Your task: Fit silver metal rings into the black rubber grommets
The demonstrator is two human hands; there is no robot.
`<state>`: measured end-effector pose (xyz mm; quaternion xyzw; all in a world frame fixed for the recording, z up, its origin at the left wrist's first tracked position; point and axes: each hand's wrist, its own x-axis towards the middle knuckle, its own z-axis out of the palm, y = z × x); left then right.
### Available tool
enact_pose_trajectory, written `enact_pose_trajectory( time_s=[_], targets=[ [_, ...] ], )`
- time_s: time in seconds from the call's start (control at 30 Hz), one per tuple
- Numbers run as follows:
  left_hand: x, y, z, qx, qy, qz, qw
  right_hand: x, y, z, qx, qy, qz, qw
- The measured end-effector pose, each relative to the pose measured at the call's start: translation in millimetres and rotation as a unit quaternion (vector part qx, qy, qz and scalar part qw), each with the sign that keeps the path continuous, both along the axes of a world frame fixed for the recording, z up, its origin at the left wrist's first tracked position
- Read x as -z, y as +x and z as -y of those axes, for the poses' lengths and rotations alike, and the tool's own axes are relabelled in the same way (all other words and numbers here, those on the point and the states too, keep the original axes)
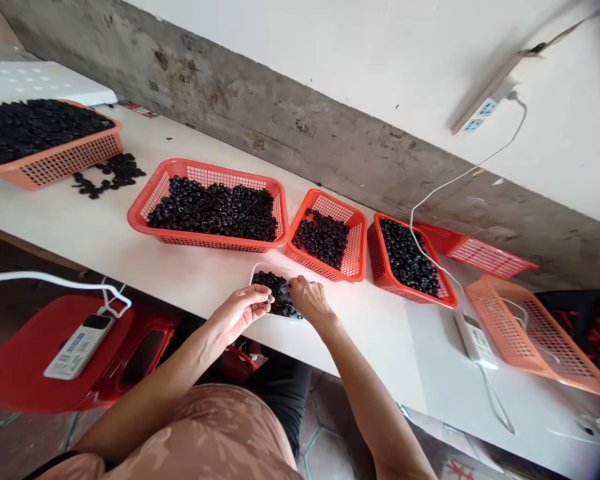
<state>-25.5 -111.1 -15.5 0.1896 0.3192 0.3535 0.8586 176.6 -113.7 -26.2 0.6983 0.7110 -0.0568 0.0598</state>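
My left hand (pixel 239 312) is closed in a pinch on a small black ring-shaped part (pixel 268 300), at the left side of a small white tray (pixel 285 271). Small black parts (pixel 279 291) fill much of that tray. On its right side my right hand (pixel 310 300) reaches in with the fingers bent together; the fingertips are partly hidden, and what they hold cannot be made out. Just behind the tray stand a wide red basket (pixel 210 241) and a smaller red basket (pixel 355 257), both holding black ring-shaped parts.
Another red basket (pixel 377 257) of black parts stands to the right, near an orange basket (pixel 520 353) and a white power bank-like device (pixel 477 340) with a cable. Far left, an orange basket (pixel 65 163) holds flat black pieces. A red stool (pixel 25 333) stands below the table.
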Motion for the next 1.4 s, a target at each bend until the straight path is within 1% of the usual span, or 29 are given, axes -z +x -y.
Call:
enact_pose_trajectory(
  time_s=[0.07, 0.13, 0.23, 0.3, 0.33, 0.37, 0.43, 0.47, 0.5, 0.57, 0.67, 0.73, 0.77, 0.9, 0.97, 1.13, 1.23, 1.3, 1.4],
  targets=[
    [0.9, 0, 0, -0.002, 0.000, 0.000, 1.000, -0.2, 0, -1, 0.006, 0.008, -0.017, 1.000],
    [2.1, 0, 0, -0.002, 0.001, -0.003, 1.000, -3.9, 0, -1, 0.016, 0.023, -0.045, 0.999],
    [2.9, 0, 1, -0.003, 0.007, -0.012, 1.000, -15.9, -1, 6, 0.019, 0.049, -0.103, 0.993],
    [1.9, 1, 1, -0.005, 0.018, -0.024, 1.000, -25.9, -3, 14, 0.010, 0.060, -0.171, 0.983],
    [0.8, 2, 2, -0.007, 0.027, -0.032, 0.999, -30.7, -4, 19, 0.005, 0.066, -0.228, 0.971],
    [-0.6, 3, 3, -0.008, 0.037, -0.042, 0.998, -35.1, -6, 24, 0.001, 0.074, -0.296, 0.952],
    [-4.2, 5, 4, -0.010, 0.062, -0.065, 0.996, -42.2, -11, 33, -0.008, 0.096, -0.423, 0.901],
    [-6.0, 6, 5, -0.011, 0.075, -0.076, 0.994, -44.8, -14, 36, -0.015, 0.110, -0.462, 0.880],
    [-7.6, 6, 6, -0.012, 0.086, -0.088, 0.992, -46.9, -17, 39, -0.024, 0.124, -0.477, 0.870],
    [-10.0, 7, 7, -0.013, 0.105, -0.109, 0.988, -49.5, -22, 43, -0.051, 0.153, -0.467, 0.869],
    [-11.3, 6, 9, -0.014, 0.130, -0.127, 0.983, -50.8, -27, 46, -0.096, 0.181, -0.422, 0.883],
    [-11.6, 4, 9, -0.016, 0.146, -0.129, 0.981, -49.9, -29, 46, -0.110, 0.194, -0.406, 0.886],
    [-12.0, 4, 9, -0.016, 0.151, -0.130, 0.980, -49.0, -30, 46, -0.110, 0.204, -0.407, 0.883],
    [-14.2, 3, 9, -0.017, 0.155, -0.129, 0.979, -43.2, -34, 44, -0.080, 0.235, -0.465, 0.849],
    [-14.4, 3, 10, -0.018, 0.158, -0.128, 0.979, -39.7, -37, 44, -0.057, 0.225, -0.498, 0.835],
    [-12.7, 5, 11, -0.015, 0.167, -0.120, 0.979, -33.6, -41, 45, -0.009, 0.172, -0.557, 0.812],
    [-14.2, 3, 9, -0.004, 0.138, -0.096, 0.986, -34.1, -39, 46, 0.017, 0.167, -0.580, 0.797],
    [-16.1, 2, 8, 0.002, 0.107, -0.078, 0.991, -36.1, -36, 47, 0.023, 0.175, -0.577, 0.797],
    [-17.7, 0, 6, 0.006, 0.086, -0.068, 0.994, -39.8, -34, 49, 0.008, 0.188, -0.549, 0.814]
  ],
)
